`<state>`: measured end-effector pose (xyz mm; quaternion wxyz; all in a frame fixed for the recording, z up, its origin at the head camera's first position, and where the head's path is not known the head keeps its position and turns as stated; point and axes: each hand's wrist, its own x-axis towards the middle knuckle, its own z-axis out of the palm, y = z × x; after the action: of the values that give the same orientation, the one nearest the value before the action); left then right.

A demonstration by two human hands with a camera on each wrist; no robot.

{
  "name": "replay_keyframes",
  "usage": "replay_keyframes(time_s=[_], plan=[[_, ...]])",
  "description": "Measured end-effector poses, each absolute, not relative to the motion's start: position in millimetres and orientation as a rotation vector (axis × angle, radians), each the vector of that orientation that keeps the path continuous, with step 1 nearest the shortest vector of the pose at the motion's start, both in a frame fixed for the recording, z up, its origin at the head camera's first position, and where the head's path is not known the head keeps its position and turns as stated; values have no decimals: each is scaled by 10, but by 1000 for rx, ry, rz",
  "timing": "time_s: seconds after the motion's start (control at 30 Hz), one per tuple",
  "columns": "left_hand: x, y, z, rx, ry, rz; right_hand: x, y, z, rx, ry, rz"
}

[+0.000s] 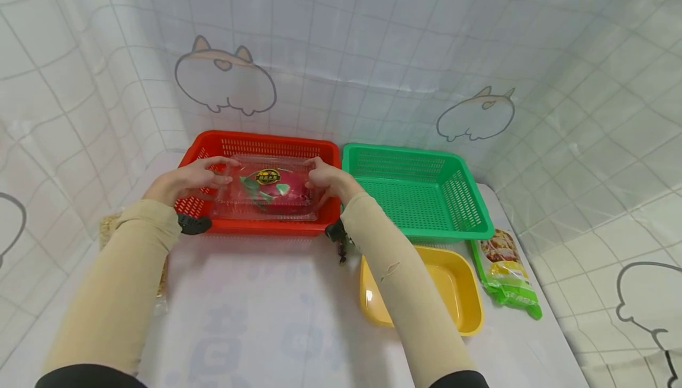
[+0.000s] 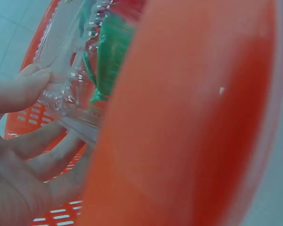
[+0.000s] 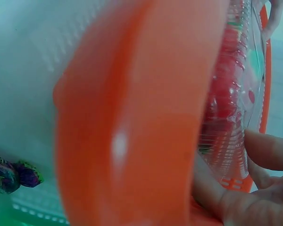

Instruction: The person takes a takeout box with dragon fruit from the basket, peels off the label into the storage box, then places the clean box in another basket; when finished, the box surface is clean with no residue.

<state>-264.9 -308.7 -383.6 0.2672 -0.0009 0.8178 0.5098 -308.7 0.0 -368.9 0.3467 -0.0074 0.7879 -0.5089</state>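
A clear plastic clamshell box [image 1: 226, 207] sits at the red basket [image 1: 261, 138], overlapping its interior and near rim. Through the lid shows a pink-red fruit [image 1: 290, 195] with green parts, like a dragon fruit, under a round black-and-gold label [image 1: 268, 176]. My left hand [image 1: 194, 178] grips the box's left end, thumb [image 2: 30, 89] on its edge and the other fingers lower down. At the opposite end, my right hand [image 1: 327, 179] holds it between thumb [image 3: 269, 148] and fingers. The basket's wall [image 2: 179, 113] fills much of both wrist views.
Right of the red basket stands a green basket [image 1: 396, 195]. A yellow tray [image 1: 458, 287] lies in front of it, partly behind my right sleeve. A green-edged food bag [image 1: 506, 263] lies far right; another packet [image 1: 161, 284] shows beside my left sleeve. Small shiny wrapped pieces [image 3: 7, 174] lie near the red basket.
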Motion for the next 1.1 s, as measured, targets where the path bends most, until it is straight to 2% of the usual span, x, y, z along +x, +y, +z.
replay_keyframes(time_s=[0.7, 1.1], plan=[[-2596, -3018, -3816, -21, 2337, 1310, -2981, -39, -3626, -23, 2136, -1302], [-2524, -2968, -3626, -73, 2416, 1352, -2926, -83, -3555, -36, 2157, -1401]])
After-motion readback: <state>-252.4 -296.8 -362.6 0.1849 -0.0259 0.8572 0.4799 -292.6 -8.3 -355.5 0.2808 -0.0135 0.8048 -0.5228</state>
